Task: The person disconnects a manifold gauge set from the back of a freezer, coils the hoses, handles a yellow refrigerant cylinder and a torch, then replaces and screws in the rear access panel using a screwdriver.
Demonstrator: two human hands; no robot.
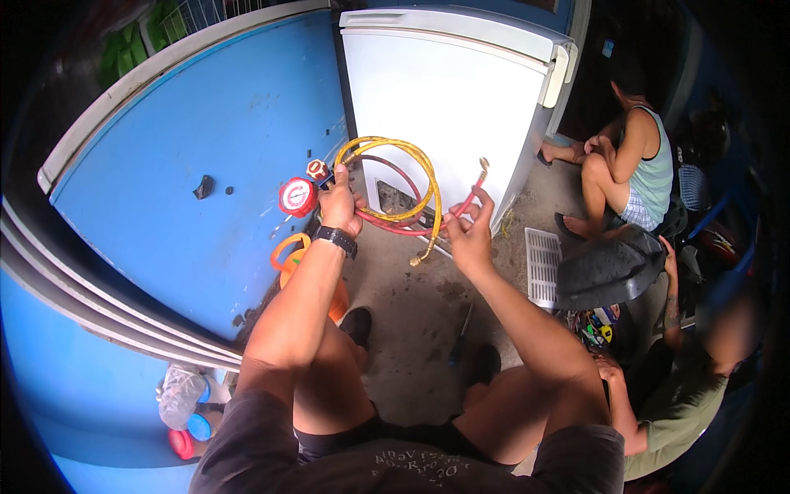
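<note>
Pale lettering (420,463) arcs across the camera wearer's dark shirt (346,473), on the near side of the white refrigerator (444,90); it stands upside down and is only partly legible. Left of the refrigerator, the red gauge (298,198) bears dial markings too small to read.

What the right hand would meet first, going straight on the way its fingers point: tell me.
Beyond the red hose that the right hand already holds, probably the front of the white appliance; one view leaves the depth unclear.
</note>
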